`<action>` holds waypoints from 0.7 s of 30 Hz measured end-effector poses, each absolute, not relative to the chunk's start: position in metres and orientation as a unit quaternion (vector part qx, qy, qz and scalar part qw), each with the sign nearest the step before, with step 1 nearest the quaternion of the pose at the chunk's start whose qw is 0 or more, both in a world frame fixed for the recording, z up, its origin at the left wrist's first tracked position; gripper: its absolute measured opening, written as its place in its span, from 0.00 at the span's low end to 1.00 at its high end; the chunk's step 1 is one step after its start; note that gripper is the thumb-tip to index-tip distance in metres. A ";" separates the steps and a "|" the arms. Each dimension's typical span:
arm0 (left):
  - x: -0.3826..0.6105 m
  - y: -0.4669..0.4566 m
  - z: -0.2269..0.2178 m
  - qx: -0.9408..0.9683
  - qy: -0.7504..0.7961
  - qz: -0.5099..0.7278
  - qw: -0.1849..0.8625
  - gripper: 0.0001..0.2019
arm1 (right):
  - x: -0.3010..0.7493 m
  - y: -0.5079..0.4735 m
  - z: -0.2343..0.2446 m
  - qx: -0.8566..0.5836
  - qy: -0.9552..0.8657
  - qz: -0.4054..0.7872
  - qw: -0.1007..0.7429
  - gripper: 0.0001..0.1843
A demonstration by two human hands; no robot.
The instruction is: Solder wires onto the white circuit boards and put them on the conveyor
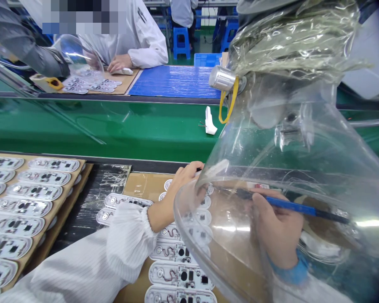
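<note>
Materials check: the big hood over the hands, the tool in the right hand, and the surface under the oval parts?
Hood: looks like clear glossy plastic; the hands show through it and it carries bright glare streaks. Tool in the right hand: blue, smooth-looking grip, likely plastic, with a dark front end; tip hidden. Surface under the oval parts: brown and matte, probably cardboard. The left hand rests at the hood's rim.

Left hand [173, 193] forward, fingers curled; right hand [276, 229] clenched, gripping.

green conveyor belt [113, 126] | white part [210, 122] on it | blue stools [181, 42] beyond | tape roll [47, 82] far-left
</note>
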State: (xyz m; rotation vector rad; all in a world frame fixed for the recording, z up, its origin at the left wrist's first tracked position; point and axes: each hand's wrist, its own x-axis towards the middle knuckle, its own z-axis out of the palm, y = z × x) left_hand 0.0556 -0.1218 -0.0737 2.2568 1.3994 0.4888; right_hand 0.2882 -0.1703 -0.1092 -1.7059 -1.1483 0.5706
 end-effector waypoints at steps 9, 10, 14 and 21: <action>0.054 -0.121 -0.075 0.823 0.506 0.173 0.190 0.12 | 0.286 -0.172 -0.111 -0.700 -0.435 0.273 0.496 0.15; 0.055 -0.122 -0.074 0.824 0.509 0.168 0.183 0.12 | 0.287 -0.172 -0.113 -0.697 -0.438 0.276 0.497 0.14; 0.056 -0.123 -0.069 0.823 0.516 0.161 0.174 0.12 | 0.288 -0.173 -0.116 -0.696 -0.417 0.302 0.500 0.14; 0.057 -0.124 -0.067 0.820 0.515 0.163 0.190 0.12 | 0.287 -0.172 -0.112 -0.706 -0.426 0.288 0.487 0.14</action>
